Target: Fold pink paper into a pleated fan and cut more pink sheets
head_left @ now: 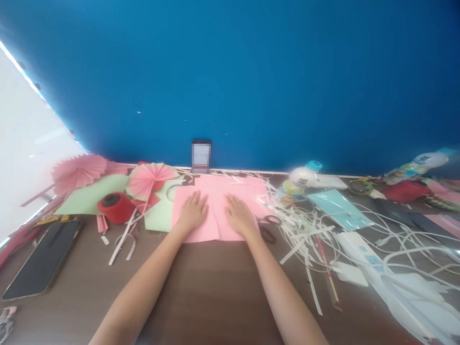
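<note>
Pink paper sheets (215, 230) lie on the dark table in front of me, with an edge showing between my hands. My left hand (193, 211) rests flat on the left sheet, its fingers stretched out. On the right part of the pink paper lies my right hand (239, 214), also flat and open. Black-handled scissors (268, 230) lie just right of the paper, partly hidden. To the left, a pink folded paper fan (153, 179) sits over light green paper (158, 215).
At left are a red thread spool (117, 207), a phone (43, 258) and another pink fan (81, 170). Paper strips (302, 235), a pencil (327, 273), a glue bottle (300, 179), a teal packet (339, 208) and a white power strip (370, 258) with tangled cables crowd the right. A blue panel (230, 72) rises behind.
</note>
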The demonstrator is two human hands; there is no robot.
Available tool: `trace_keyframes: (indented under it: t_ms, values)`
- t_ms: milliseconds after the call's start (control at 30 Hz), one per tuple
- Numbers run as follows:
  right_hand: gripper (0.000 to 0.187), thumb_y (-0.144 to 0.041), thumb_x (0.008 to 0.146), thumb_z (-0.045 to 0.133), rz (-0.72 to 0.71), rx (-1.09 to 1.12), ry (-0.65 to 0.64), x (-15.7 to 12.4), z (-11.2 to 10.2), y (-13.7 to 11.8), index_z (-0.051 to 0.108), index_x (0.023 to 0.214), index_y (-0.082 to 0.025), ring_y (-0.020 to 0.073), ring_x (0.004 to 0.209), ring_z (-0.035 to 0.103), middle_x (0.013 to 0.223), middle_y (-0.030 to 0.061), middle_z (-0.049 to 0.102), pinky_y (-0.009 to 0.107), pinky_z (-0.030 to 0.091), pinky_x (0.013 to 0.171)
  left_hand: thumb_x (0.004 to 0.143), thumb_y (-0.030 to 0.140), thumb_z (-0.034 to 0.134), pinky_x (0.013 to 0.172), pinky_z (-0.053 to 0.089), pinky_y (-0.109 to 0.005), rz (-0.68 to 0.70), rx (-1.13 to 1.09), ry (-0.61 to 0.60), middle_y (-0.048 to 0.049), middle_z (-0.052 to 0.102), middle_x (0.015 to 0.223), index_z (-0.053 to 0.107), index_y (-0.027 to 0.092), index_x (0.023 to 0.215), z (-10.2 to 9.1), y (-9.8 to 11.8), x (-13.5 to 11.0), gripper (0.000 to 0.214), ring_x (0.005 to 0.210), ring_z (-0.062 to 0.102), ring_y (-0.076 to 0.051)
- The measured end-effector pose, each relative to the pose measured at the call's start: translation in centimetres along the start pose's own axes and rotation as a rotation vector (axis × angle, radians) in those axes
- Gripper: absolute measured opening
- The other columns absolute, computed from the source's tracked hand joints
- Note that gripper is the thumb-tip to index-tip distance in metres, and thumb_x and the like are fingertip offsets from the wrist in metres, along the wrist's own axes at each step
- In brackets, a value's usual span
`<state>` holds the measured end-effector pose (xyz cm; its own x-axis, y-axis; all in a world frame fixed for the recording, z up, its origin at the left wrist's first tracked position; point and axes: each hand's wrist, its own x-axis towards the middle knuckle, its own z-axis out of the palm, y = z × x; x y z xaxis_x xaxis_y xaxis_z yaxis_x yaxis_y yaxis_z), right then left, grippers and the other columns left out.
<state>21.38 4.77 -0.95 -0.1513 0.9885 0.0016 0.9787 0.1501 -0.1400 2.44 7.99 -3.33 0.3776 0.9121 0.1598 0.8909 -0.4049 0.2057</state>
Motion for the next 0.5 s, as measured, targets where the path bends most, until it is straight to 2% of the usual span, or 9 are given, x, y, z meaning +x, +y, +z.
trace_keyframes:
  t_ms: [500]
  values:
    - [0.051,-0.036,0.090,0.014,0.001,-0.003,0.001,-0.01,0.17,0.08,0.016,0.139,-0.019,0.0151,0.133,0.011,0.145,0.0004,0.018,0.035,0.010,0.108,0.089,0.038,0.023,0.104,0.022,-0.040,-0.029,-0.006,0.024,-0.0065,0.026,0.142,0.031,0.022,0.134,-0.10,0.55,-0.37,0.048,0.131,0.020,-0.024]
